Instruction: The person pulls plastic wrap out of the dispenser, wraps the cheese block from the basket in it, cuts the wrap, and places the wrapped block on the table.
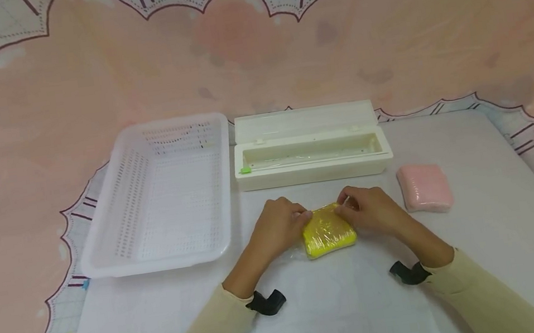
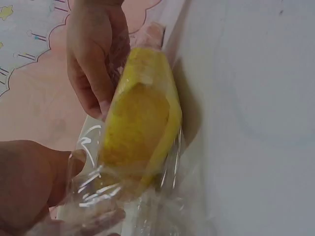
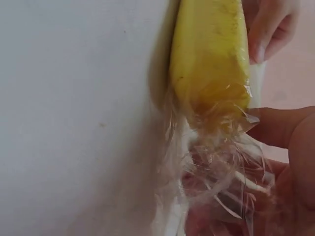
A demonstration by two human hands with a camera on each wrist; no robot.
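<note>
A soft, squarish yellow bundle (image 1: pixel 328 230) in clear plastic wrap is tilted up just over the white table. My left hand (image 1: pixel 279 224) pinches the wrap at its upper left corner, while my right hand (image 1: pixel 371 209) pinches the upper right one. Loose plastic wrap (image 2: pixel 106 191) bunches around the left thumb and fingers in the left wrist view. More crumpled film (image 3: pixel 221 167) trails from the other end over the right fingers. What the bundle is made of cannot be told through the film.
Behind the hands stands a white plastic wrap dispenser (image 1: pixel 313 174), lid raised, with a green slider (image 1: pixel 245 170) on its cutter rail. A white perforated basket (image 1: pixel 160 264) is at the left. To the right lies a pink wrapped bundle (image 1: pixel 425 188).
</note>
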